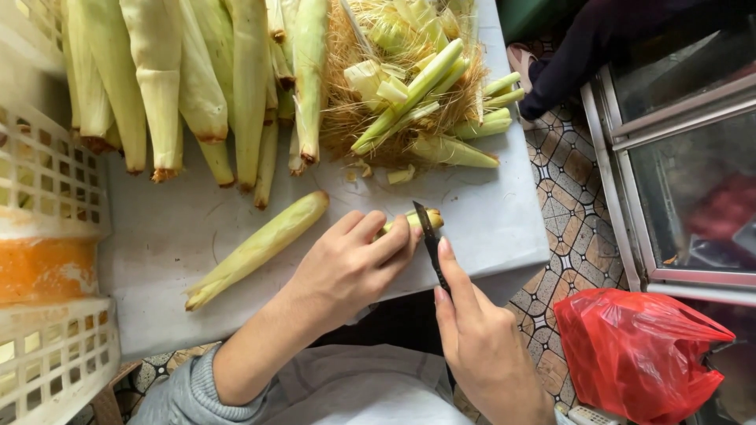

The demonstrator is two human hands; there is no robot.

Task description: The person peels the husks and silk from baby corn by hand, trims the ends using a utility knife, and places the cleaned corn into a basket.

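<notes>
1. Left hand [346, 267] clamps a small corn ear [413, 222] on the white board [488, 228].
2. Right hand [480, 346] grips a knife [431, 240], blade on the ear's tip.
3. The ear looks light, firm, slippery-husked; best held mid-length, behind the blade.

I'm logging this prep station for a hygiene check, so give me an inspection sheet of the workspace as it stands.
Surface: white cutting board, scored with knife marks.
Job's things: one small corn ear pinned on the board; dark knife with its tip at the ear's end.
Clutter: pile of unpeeled ears at the far edge; one loose ear; heap of husks and silk.
Grippers: left hand grips the small ear; right hand holds the knife, forefinger along the blade.
Cables: nothing seen.
Surroundings: white slotted crates, red plastic bag, tiled floor, glass-fronted cabinet.
</notes>
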